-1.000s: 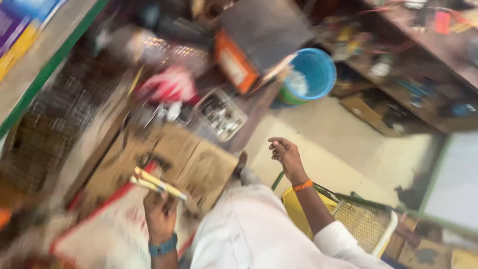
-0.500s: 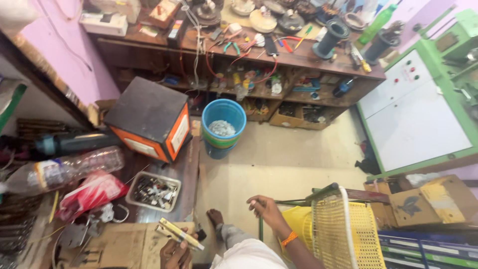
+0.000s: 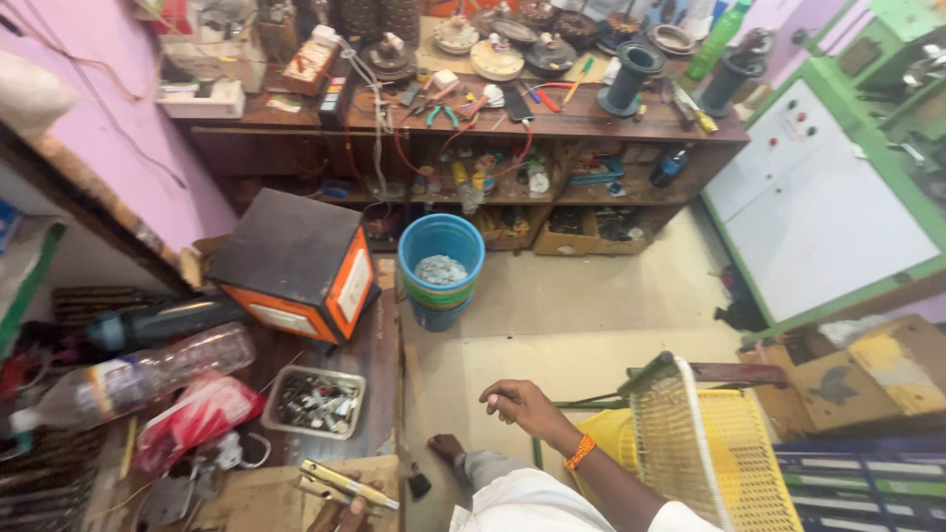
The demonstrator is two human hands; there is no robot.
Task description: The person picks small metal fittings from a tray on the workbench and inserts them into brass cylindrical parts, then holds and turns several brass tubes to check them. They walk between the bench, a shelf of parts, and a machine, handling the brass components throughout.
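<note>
**Brass Strips in One Hand, the Other Hand Free**

On the far left we see a clear plastic bottle [image 3: 133,379] lying on its side on the dark surface [image 3: 379,394]. A red bag [image 3: 192,419] lies just beside it. They look put down out of the way, near the wall.

Next comes a small metal tray [image 3: 317,401] full of little metal bits. It sits flat on the surface, close to our hands, so we think it is easy to reach into. Behind it stands a black box with orange sides [image 3: 296,264].

At the bottom edge is our left hand [image 3: 340,514]. Only the fingers show. They are closed around some thin brass strips [image 3: 347,484]. The strips are long, flat and yellow-gold, and they shine a little. They lie side by side and stick out to the right, over a brown cardboard piece [image 3: 261,498]. We think the hand holds them near one end so the rest stays free.

A blue bucket [image 3: 440,271] stands on the floor further back, with grey bits inside.

Then comes our right hand [image 3: 522,404], with an orange band [image 3: 579,452] on the wrist. It holds nothing. The fingers are loosely curled and it hangs in the air over the floor, well apart from the left hand.

On the right is a yellow woven chair [image 3: 705,453].
</note>
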